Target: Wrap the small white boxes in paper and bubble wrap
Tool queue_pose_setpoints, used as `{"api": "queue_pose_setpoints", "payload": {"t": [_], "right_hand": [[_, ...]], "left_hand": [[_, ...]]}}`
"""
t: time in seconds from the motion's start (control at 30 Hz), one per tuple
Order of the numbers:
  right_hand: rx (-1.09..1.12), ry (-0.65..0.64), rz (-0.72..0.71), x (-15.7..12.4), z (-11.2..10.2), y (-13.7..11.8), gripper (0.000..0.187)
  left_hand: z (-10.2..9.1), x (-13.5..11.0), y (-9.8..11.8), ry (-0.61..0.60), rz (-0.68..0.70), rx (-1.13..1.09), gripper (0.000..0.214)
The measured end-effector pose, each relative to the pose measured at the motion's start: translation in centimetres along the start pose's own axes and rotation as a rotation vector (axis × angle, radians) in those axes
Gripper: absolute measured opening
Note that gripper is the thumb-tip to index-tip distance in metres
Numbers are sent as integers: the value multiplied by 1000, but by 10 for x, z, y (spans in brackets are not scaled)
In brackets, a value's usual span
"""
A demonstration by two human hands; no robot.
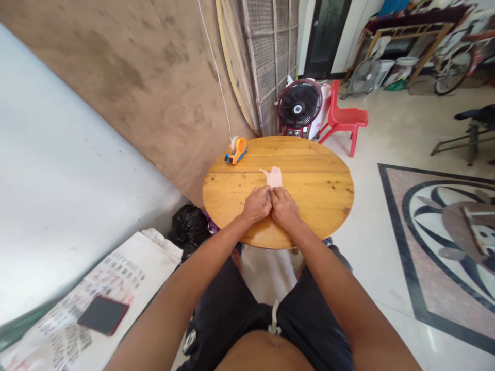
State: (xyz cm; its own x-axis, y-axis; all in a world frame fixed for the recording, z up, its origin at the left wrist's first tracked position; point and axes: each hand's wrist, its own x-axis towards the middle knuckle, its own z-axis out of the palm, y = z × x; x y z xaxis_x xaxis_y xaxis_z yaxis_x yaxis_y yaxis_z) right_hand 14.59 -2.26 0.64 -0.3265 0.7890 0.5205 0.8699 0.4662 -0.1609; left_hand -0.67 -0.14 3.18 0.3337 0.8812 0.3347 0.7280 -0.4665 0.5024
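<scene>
A small piece of pink paper (pixel 274 177) with an uneven outline lies on the round wooden table (pixel 320 180); a thin strip sticks out at its upper left. My left hand (pixel 258 204) and my right hand (pixel 284 206) meet at its near edge, knuckles up and fingers curled. Both pinch the paper side by side, and the fingertips hide the part between them. An orange and blue tape dispenser (pixel 236 150) with a roll of tape stands at the table's back left edge, apart from my hands.
Beyond the table are a floor fan (pixel 299 105) and a red plastic chair (pixel 344 119). A phone (pixel 103 315) rests on a white printed sack (pixel 150 257) at my left. Black plastic bags (pixel 189 225) sit beside the table, below the brown wall board (pixel 154 93).
</scene>
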Motion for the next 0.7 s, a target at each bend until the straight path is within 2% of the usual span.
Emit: {"api": "queue_pose_setpoints", "payload": {"t": [0.1, 0.27, 0.5, 0.7], "right_hand": [[35, 3, 21, 1, -2, 0, 48], [94, -9, 39, 3, -5, 4, 47], [235, -62, -24, 4, -12, 17, 57], [456, -131, -44, 4, -25, 27, 61]], "left_hand": [[2, -8, -3, -17, 146, 8, 57], [2, -8, -10, -74, 252, -55, 60], [7, -7, -10, -83, 271, -70, 59], [27, -2, -19, 0, 334, -44, 54]]}}
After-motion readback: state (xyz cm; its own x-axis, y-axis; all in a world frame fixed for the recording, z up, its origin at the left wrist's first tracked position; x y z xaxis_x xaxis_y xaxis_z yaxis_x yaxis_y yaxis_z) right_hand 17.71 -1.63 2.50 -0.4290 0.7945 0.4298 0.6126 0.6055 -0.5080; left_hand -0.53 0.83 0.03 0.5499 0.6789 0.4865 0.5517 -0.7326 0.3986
